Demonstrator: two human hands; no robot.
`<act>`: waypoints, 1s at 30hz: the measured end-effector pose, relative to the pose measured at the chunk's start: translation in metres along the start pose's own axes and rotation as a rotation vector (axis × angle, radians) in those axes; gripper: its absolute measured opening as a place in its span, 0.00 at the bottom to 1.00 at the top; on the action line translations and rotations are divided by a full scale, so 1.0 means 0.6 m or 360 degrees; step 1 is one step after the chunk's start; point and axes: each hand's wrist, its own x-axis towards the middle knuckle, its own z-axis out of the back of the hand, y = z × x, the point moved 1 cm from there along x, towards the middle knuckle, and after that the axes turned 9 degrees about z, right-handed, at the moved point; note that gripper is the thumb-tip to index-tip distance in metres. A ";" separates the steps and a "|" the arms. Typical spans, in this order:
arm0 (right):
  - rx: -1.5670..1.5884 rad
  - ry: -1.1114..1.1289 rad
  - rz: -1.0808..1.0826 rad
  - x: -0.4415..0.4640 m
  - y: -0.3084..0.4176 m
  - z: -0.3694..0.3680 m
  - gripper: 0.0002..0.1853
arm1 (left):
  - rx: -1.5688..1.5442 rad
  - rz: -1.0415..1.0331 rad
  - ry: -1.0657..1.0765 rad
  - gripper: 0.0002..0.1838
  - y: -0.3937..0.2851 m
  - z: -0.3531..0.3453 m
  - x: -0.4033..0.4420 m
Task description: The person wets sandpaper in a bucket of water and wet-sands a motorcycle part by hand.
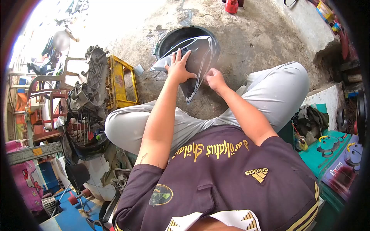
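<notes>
A dark, pointed plastic panel (189, 84) with a pale grey section and a light edge rests tilted over a round black tub (160, 43); it looks like a motorcycle body panel. My left hand (178, 70) holds it, fingers spread across its face and the thumb against the dark part. Along the panel's right side runs a clear, shiny strip (210, 50), possibly plastic film. My right hand (215, 80) is closed in a pinch beside that edge. Whatever its fingertips hold is too small to make out. Part of the tub is hidden behind the panel.
On the left stand a yellow crate (122, 82) and a grey engine casing (92, 82). A red container (231, 6) sits on the concrete floor (258, 34) ahead. Teal packaging (308, 152) lies to the right, near my knee.
</notes>
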 end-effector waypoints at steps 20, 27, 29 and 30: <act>-0.0027 -0.0079 -0.0088 -0.016 0.016 -0.008 0.06 | -0.0009 0.0008 0.0003 0.67 0.002 -0.003 -0.001; -0.0118 -0.0145 -0.0037 -0.008 0.007 -0.005 0.06 | -0.0012 -0.0009 -0.0008 0.70 0.007 -0.010 0.008; -0.0067 -0.0099 -0.0128 -0.018 0.010 -0.006 0.05 | -0.0021 0.0007 0.0010 0.70 0.005 -0.006 0.002; 0.0043 -0.0175 -0.0117 -0.009 0.018 -0.002 0.05 | -0.0018 -0.0005 0.0005 0.69 0.005 -0.007 0.003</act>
